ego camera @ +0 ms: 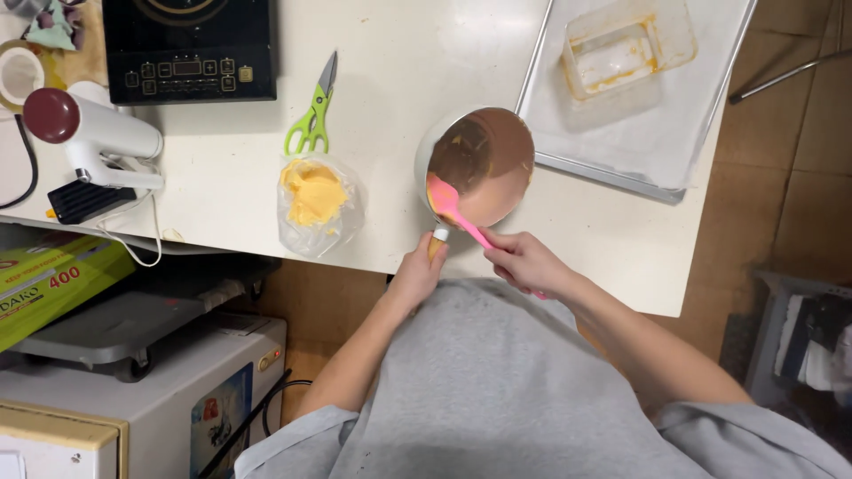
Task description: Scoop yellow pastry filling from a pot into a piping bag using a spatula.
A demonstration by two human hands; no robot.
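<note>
White bench (pixel 231 177): left hand (pixel 417 273) grips small steel saucepan (pixel 479 164) handle; right hand (pixel 525 263) holds pink silicone spatula (pixel 453 208) inside it.

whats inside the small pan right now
The small pan holds the head of a pink spatula and yellow smears on its wall. The patch under the spatula head is hidden.

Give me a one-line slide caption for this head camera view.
Left hand holds a pan by its handle while the right hand scrapes inside with a pink spatula, beside a bag of yellow cream.
</note>
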